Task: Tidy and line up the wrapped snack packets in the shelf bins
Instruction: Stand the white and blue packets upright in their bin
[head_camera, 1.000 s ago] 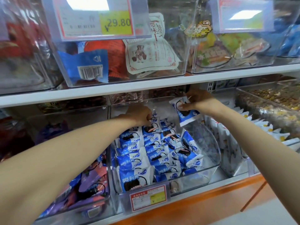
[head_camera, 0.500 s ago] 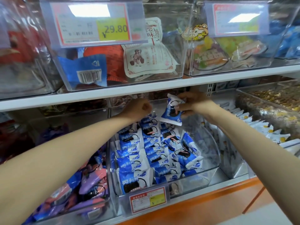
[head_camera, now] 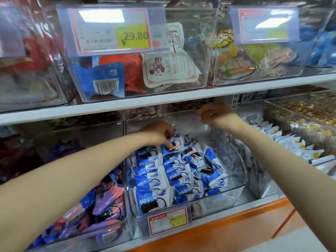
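Several blue-and-white wrapped snack packets (head_camera: pixel 154 180) lie in rough rows inside a clear shelf bin (head_camera: pixel 238 160) on the lower shelf. My left hand (head_camera: pixel 159 132) reaches over the back of the pile and pinches one blue-and-white packet (head_camera: pixel 175 145) lying on top of the rear rows. My right hand (head_camera: pixel 215 114) hovers higher, at the bin's back right corner under the upper shelf. Its fingers are loosely curled and I see nothing in them.
A clear bin of purple and pink packets (head_camera: pixel 101 206) stands to the left, a bin of white packets (head_camera: pixel 291 142) to the right, and loose mixed snacks (head_camera: pixel 312 113) beyond. The white upper shelf edge (head_camera: pixel 163 100) runs just above my hands. A price tag (head_camera: pixel 169 220) fronts the middle bin.
My right hand carried a packet leftwards to the back of the bin and let it go, then drew back to the right. My left hand now pinches that packet on the pile.
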